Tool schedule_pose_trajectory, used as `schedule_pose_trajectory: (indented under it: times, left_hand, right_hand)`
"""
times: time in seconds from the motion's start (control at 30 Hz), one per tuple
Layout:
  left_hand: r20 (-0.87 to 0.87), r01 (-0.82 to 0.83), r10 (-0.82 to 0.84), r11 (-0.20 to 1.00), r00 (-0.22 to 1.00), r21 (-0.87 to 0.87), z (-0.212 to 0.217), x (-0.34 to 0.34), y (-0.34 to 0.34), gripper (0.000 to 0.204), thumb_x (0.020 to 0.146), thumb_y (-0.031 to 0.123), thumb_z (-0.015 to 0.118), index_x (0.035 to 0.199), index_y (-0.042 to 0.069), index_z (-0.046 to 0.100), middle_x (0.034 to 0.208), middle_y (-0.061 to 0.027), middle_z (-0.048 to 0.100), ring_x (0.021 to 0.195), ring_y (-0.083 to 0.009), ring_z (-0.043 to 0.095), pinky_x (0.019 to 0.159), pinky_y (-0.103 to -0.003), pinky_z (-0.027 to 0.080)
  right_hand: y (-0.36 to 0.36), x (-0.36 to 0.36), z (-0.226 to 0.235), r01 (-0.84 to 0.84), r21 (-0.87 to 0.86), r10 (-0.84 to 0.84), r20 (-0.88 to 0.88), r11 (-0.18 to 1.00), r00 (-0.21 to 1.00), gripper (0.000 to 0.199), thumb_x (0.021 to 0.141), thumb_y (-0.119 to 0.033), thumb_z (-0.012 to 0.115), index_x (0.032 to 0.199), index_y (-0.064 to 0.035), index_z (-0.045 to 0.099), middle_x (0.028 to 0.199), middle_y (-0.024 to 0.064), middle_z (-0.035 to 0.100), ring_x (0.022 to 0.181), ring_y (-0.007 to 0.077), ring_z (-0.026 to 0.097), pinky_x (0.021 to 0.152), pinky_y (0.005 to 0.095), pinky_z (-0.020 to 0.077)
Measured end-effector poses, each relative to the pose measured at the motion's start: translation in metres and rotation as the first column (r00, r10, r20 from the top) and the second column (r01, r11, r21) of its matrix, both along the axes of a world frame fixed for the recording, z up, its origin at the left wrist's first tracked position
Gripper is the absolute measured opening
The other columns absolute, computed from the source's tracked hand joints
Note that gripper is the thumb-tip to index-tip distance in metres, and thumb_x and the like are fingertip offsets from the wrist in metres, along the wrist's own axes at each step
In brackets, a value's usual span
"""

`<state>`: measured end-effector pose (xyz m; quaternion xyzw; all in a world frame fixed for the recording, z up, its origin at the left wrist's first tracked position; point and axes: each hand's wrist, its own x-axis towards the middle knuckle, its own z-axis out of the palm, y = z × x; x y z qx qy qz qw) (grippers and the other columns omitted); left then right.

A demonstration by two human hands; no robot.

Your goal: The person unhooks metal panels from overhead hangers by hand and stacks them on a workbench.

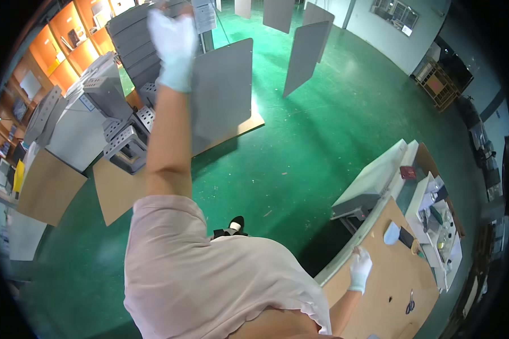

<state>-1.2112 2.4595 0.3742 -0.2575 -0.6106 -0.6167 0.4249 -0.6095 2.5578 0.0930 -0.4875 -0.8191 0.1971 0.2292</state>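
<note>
My left arm stretches far forward. Its white-gloved left hand (173,42) is blurred at the top edge, in front of a stack of dark grey panels (131,42) and beside a large grey sheet panel (223,85) standing upright. Whether the fingers touch or hold either cannot be made out. Low on the right, my right hand (360,268), also in a white glove, is by the near edge of a brown-topped worktable (379,277). Its fingers are curled, with nothing visible in them. Scissors (410,303) and a light blue pad (391,233) lie on that table.
Perforated grey metal brackets (127,148) rest on brown board (112,186) at left. Several grey panels hang (306,56) ahead over the green floor (277,164). A white tray of small tools (440,231) sits beyond the worktable. Orange-lit shelves (68,42) stand far left.
</note>
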Motion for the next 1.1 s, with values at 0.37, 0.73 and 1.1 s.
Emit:
schedule_pose_trajectory:
  times: [0.37,0.73,1.1]
  left_hand:
    - [0.278,0.731,-0.745,-0.386,-0.607,0.563,0.072,-0.155,0.044,0.037,0.088,0.035,0.051,0.114,0.009,0.048,0.115,-0.0141,0.056,0.101,-0.0272,0.057,0.089,-0.041,0.045]
    - [-0.084,0.608,-0.638,-0.759,-0.765,0.232,-0.024,-0.192,0.006,0.023,0.089,0.026,0.049,0.098,0.006,0.052,0.097,-0.012,0.06,0.09,-0.0254,0.06,0.084,-0.037,0.046]
    - [-0.6,0.256,-0.337,-0.942,-0.725,0.218,-0.105,-0.219,-0.088,0.023,0.088,0.022,0.051,0.101,0.003,0.052,0.095,-0.0113,0.06,0.088,-0.0233,0.058,0.081,-0.034,0.046]
  right_hand:
    - [0.06,-0.384,0.113,-0.722,0.096,0.723,0.037,0.685,0.69,0.016,0.075,-0.007,0.057,0.091,-0.0035,0.06,0.09,0.0149,0.062,0.085,0.0336,0.059,0.075,0.0387,0.0477]
    - [0.027,-0.581,0.205,-0.886,0.463,0.894,0.393,0.007,0.213,0.043,0.068,-0.004,0.066,0.108,-0.0074,0.053,0.093,0.0117,0.061,0.087,0.029,0.06,0.075,0.0375,0.0487]
    - [0.034,-0.572,0.218,-0.985,-0.106,0.756,0.631,-0.138,-0.174,0.011,0.068,-0.007,0.061,0.078,-0.011,0.058,0.07,0.0076,0.057,0.07,0.0266,0.059,0.061,0.0378,0.0479]
